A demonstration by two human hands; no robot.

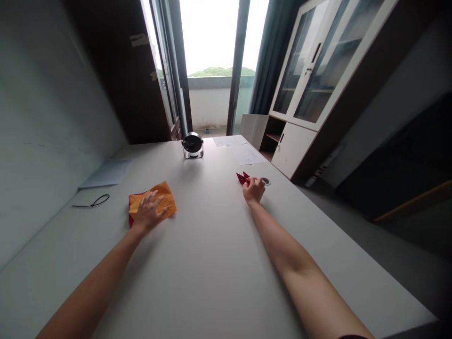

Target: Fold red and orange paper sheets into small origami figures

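Observation:
My left hand [150,212] lies with fingers spread on a stack of orange paper sheets [165,192], whose left edge shows some red underneath. Toward the right side of the white table [197,263], my right hand [254,189] pinches a small red folded paper piece [241,178]. Two pointed tips of that piece stick out to the left of the fingers; the rest is hidden by the hand. Just beyond the right hand sits a round cable grommet [266,181] in the tabletop.
A round black-and-silver device on a stand [192,145] is at the table's far end. White papers [247,154] lie at the far right, more sheets [106,173] by the left wall. A black cable tie [92,203] rests left of the orange stack. A cabinet [296,146] stands beyond the right edge.

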